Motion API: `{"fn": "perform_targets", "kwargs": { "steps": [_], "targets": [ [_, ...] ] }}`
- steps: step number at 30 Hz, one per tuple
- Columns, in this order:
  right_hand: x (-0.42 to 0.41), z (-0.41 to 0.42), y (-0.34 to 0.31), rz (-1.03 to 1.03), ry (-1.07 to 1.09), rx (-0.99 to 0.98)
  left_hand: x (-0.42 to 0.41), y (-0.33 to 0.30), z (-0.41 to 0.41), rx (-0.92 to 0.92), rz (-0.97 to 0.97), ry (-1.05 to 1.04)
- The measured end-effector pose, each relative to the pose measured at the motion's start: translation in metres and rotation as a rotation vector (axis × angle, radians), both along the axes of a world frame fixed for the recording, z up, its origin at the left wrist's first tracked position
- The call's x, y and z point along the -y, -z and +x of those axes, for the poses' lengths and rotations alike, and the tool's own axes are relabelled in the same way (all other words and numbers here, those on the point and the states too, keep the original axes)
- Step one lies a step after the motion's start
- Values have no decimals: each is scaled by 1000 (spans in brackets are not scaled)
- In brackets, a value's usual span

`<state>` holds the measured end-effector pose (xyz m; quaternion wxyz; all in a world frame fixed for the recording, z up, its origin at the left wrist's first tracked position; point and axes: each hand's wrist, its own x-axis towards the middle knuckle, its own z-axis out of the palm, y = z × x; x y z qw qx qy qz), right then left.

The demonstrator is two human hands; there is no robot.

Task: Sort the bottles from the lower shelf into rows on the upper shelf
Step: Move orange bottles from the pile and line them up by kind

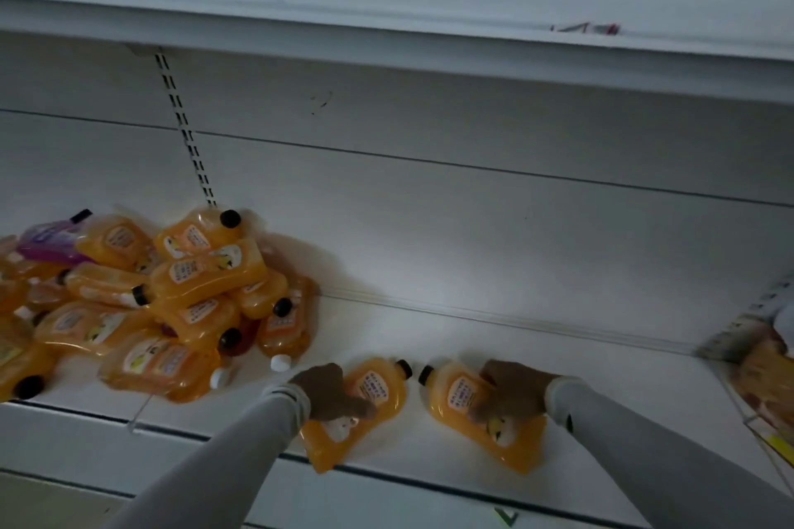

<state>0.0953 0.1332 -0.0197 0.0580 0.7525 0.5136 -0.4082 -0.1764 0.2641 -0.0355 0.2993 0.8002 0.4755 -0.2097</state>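
Two flat orange bottles with black caps lie on the lower shelf [494,339] near its front edge, caps pointing toward each other. My left hand [328,393] grips the left bottle [365,404] across its middle. My right hand [511,393] grips the right bottle [464,404] along its right side. A pile of orange bottles [172,296] lies heaped at the left of the same shelf, with a purple one [47,243] at its back left. The upper shelf [386,39] runs across the top; its surface is hidden from this low angle.
A slotted upright rail [184,133] runs down the back wall behind the pile. Packaged goods [760,374] sit at the far right beyond a wire divider. White back panel spans the space between the shelves.
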Motion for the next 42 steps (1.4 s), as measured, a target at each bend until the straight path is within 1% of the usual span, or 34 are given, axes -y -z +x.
{"fn": "perform_targets", "kwargs": {
  "steps": [3,5,7,11,15,18,20,26,29,33,36,39,42],
  "targets": [
    [12,-14,7,39,120,-103,18,-1,-6,75,-93,-56],
    [24,-28,14,51,235,-191,28,3,-12,174,-172,-152],
    [38,-46,14,77,304,-264,39,5,-20,280,-226,-249],
    [69,-76,-5,224,415,-435,72,0,-46,494,-271,-390],
    [102,-97,-47,338,451,-513,110,-39,-71,592,-279,-385],
    [121,-109,-93,417,472,-549,133,-85,-90,658,-217,-374],
    [135,-117,-132,465,455,-572,150,-128,-101,706,-152,-356],
    [179,-136,-282,666,325,-596,217,-272,-122,915,68,-308],
    [186,-145,-359,778,260,-611,236,-334,-135,981,159,-332],
    [185,-167,-446,937,203,-638,248,-411,-163,1122,303,-401],
    [178,-194,-495,1018,132,-632,246,-456,-193,1228,360,-425],
    [164,-227,-528,1068,57,-610,235,-488,-226,1254,425,-404],
    [135,-270,-547,1105,4,-600,217,-507,-269,1292,469,-422]
  ]
}}
